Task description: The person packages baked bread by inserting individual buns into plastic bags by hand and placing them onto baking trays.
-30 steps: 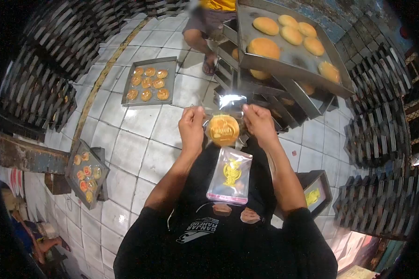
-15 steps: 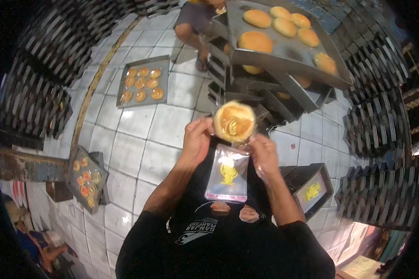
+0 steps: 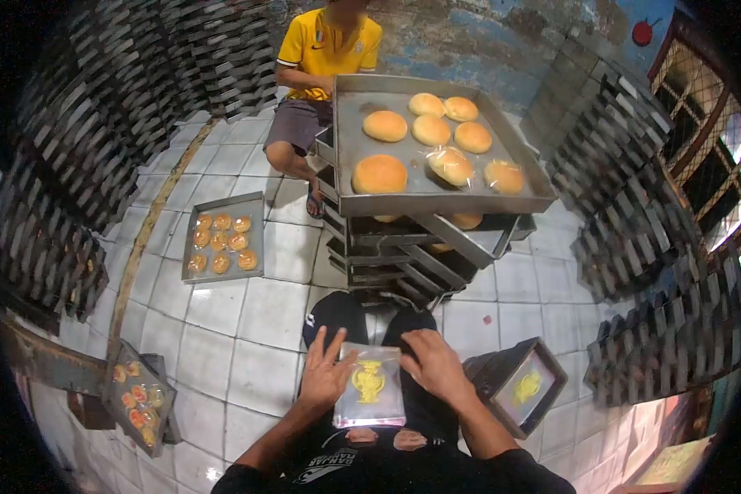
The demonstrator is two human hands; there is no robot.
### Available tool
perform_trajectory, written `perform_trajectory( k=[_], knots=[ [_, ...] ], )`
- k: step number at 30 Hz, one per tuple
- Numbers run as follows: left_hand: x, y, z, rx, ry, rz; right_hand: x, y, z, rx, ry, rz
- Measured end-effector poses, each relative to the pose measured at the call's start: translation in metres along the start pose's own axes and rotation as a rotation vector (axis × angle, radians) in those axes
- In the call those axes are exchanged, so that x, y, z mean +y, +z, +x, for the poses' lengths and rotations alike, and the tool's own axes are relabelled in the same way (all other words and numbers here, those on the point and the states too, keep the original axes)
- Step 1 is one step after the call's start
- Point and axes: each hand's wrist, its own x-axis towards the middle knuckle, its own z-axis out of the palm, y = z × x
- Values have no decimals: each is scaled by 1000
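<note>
A stack of clear plastic bags (image 3: 393,407) with a yellow printed design rests on my lap. My left hand (image 3: 325,379) lies on its left side, fingers spread. Beside the upper right corner of the stack is my right hand (image 3: 436,366), fingers apart and slightly bent, with nothing visible in it. Ahead, a bun in clear wrapping (image 3: 450,167) is tilted at the front of a metal tray (image 3: 445,203); whether it fully rests there I cannot tell. Several round golden buns (image 3: 384,126) sit on that tray.
Stacked trays (image 3: 403,255) support the top one. A floor tray (image 3: 263,247) holds small wrapped buns; another tray (image 3: 173,387) stands lower left. At right, a metal box (image 3: 561,383) contains printed bags. A person in a yellow shirt (image 3: 325,49) sits behind the stack.
The wrapped bun has left my hands and is now at the large tray. Both hands have come down to the bag stack. My view has tilted up, showing more of the other person.
</note>
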Motion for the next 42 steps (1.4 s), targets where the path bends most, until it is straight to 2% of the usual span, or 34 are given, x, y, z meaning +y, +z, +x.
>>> perform_trajectory(
  k=[1,3,5,6,7,8,9,10,11,12,13,14,15,17,18,20,21,23,25,26,27,28,29,32,34,35,36,40,42],
  knots=[
    [-5,-4,-4,-6,79,15,-3,9,-5,7,12,22],
    [-8,-5,-10,-92,148,-26,-14,11,-19,56,-108,-168],
    [-9,5,-13,54,263,-125,-8,7,-20,8,-113,-182],
    [7,-11,-3,90,116,-280,1,10,-22,-70,-120,-43],
    [7,-15,1,87,109,-299,4,6,-20,-157,-132,95],
    [4,-20,3,-208,-174,-661,7,-4,-13,-121,-179,157],
    [1,-21,3,-510,-460,-1015,1,-25,2,-223,-120,225],
    [-1,-19,3,-547,-576,-1201,-9,-49,22,-323,-58,293],
    [-2,-21,5,-552,-589,-1215,-19,-71,47,-216,-161,177],
    [-3,-25,9,-498,-681,-1175,-24,-83,73,39,-236,141],
    [-4,-31,14,-431,-762,-1126,-36,-111,109,142,-302,113],
    [-2,-38,17,-274,-775,-1165,-36,-136,147,173,-409,128],
    [-5,-37,19,-258,-775,-1165,-37,-145,178,175,-285,182],
    [-11,-31,18,-31,-898,-1407,-38,-153,246,66,-170,122],
    [0,-31,24,167,-811,-1524,-40,-147,260,40,-190,135],
    [-1,-41,19,198,-845,-1516,-42,-126,283,358,-595,-358],
    [-3,-42,18,208,-856,-1524,-62,-120,279,325,-638,-330],
    [-5,-40,9,293,-916,-1507,-101,-113,210,-73,-178,361],
    [-11,-39,7,297,-938,-1481,-100,-61,152,10,-187,357],
    [-8,-39,5,288,-898,-1476,-94,-32,126,40,-122,329],
    [-4,-40,6,276,-856,-1473,-77,-8,101,-16,34,458],
    [7,-53,11,208,-933,-1429,-59,16,77,-52,197,583],
    [6,-39,8,242,-753,-1455,-42,32,52,-165,457,871],
    [2,-21,-11,156,-785,-1371,-17,40,6,-182,622,1021],
    [2,-15,-16,-14,-763,-1122,-15,48,-17,-99,603,998],
    [7,-12,-12,-12,-751,-1120,-15,52,-26,-54,568,967],
    [11,-11,-8,11,-730,-1089,-16,55,-35,-114,570,927],
    [37,-8,-9,87,-690,-986,16,52,-46,-99,637,845],
    [33,-6,-16,48,-709,-863,28,48,-47,95,629,619]
  ],
)
